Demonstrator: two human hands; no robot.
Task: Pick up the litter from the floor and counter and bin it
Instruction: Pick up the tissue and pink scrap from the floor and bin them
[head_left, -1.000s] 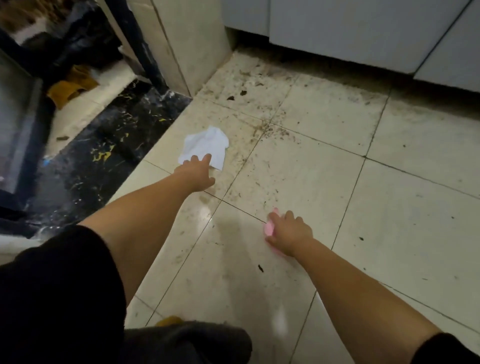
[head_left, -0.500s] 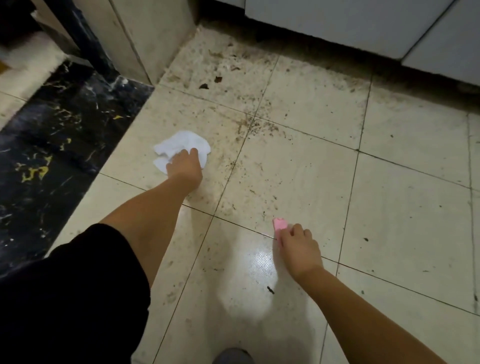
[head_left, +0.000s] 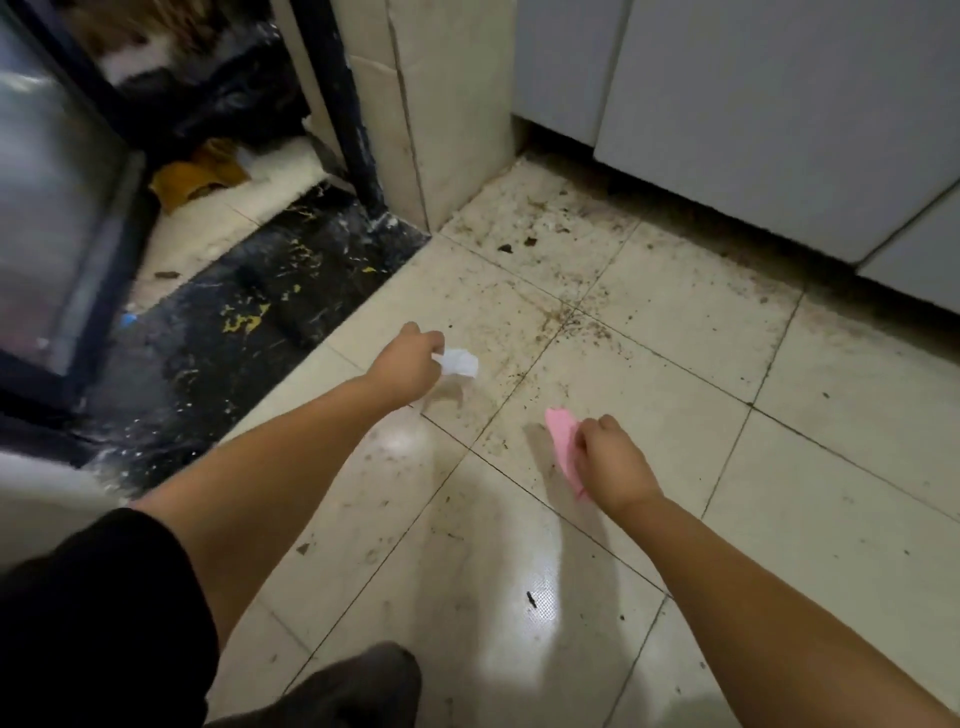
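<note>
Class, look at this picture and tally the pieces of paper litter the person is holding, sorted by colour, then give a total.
White: 1, the crumpled white paper gripped in the left hand.
Pink: 1, the pink paper gripped in the right hand.
Total: 2

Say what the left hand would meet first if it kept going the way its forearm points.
Probably the speckled floor tiles, then the pale pillar at the corner, though depth is unclear. The left hand, closed on the white tissue, points up-right.
</note>
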